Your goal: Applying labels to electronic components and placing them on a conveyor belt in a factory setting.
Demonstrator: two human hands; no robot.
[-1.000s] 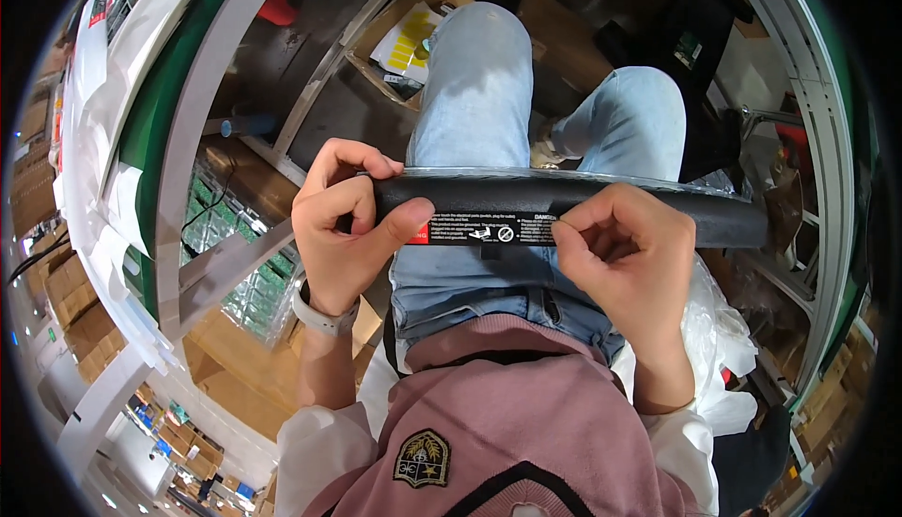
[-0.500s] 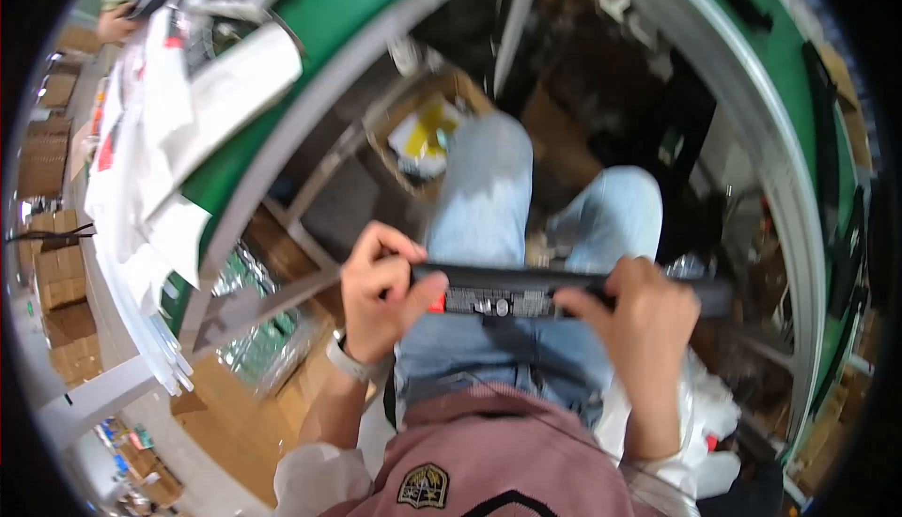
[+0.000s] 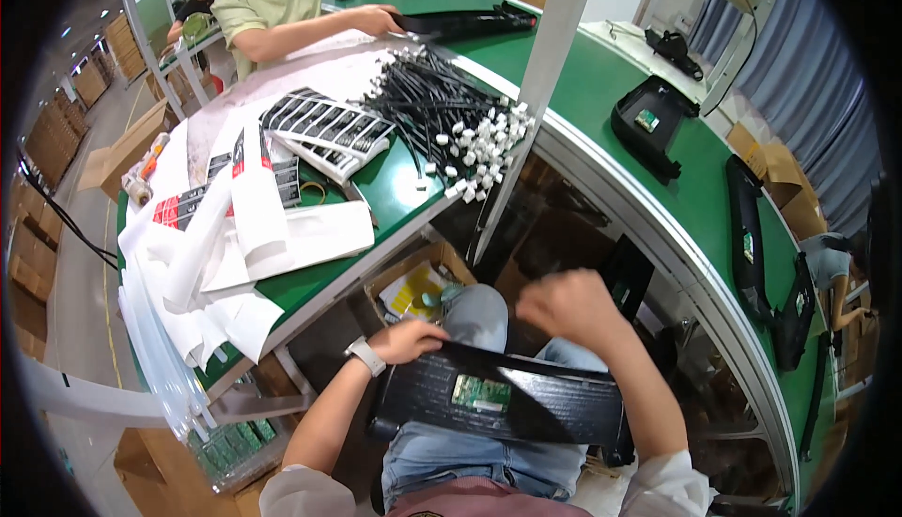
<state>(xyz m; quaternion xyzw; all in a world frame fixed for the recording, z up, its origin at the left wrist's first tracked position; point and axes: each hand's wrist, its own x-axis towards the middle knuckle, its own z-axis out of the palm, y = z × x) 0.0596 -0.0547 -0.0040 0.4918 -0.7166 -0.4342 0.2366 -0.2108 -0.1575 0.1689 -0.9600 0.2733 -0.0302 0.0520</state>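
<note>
A long black plastic housing (image 3: pixel 540 404) lies across my thighs with its hollow side up. Inside it sits a small green circuit board (image 3: pixel 481 393). My left hand (image 3: pixel 409 340), with a pale watch band at the wrist, grips the far rim of the housing near its left end. Above the housing's right half hovers my right hand (image 3: pixel 568 306), apart from it. Its fingers are curled in and slightly smeared; what they hold, if anything, is hidden.
On the green bench (image 3: pixel 319 296) lie label sheets (image 3: pixel 329 127), white backing paper (image 3: pixel 254 207) and a heap of black cables (image 3: pixel 432 94) with white connectors. A co-worker's hand (image 3: pixel 381 19) holds another black housing (image 3: pixel 465 24). More housings (image 3: pixel 653 127) line the curved conveyor (image 3: pixel 601 141). A bench post (image 3: pixel 540 76) stands ahead.
The black housing has turned from its labelled outer face to its hollow side, showing the circuit board. My right hand has let go of it and risen. My view has tilted up.
</note>
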